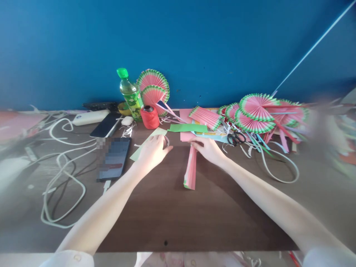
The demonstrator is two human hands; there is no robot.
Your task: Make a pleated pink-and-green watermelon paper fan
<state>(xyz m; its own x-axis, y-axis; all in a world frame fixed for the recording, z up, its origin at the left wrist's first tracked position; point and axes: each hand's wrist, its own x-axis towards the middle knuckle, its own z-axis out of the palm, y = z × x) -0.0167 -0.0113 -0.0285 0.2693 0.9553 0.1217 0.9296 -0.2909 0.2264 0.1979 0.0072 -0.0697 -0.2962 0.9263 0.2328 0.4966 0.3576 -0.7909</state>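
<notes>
My right hand (pixel 207 149) pinches the upper end of a pleated pink paper strip (pixel 190 168), which is folded narrow and has green at its lower end. The strip points toward the table's front edge. Over a pale green sheet of paper (pixel 136 154) lies my left hand (pixel 154 149), its thumb apart from the bent fingers. A thin pale ring (pixel 167 141) shows in part between those fingers and the thumb; the hand hides the rest. Beyond both hands lies a bright green paper strip (pixel 187 128), across some pink paper (pixel 185 137).
Behind stand a green-capped bottle (pixel 130 92), a red thread spool (pixel 150 118) and watermelon-coloured paper fans (pixel 154 83). More fans (pixel 257 111) are piled right, near black scissors (pixel 236 138). A phone (pixel 115 159) and looped white cable (pixel 62 170) lie left.
</notes>
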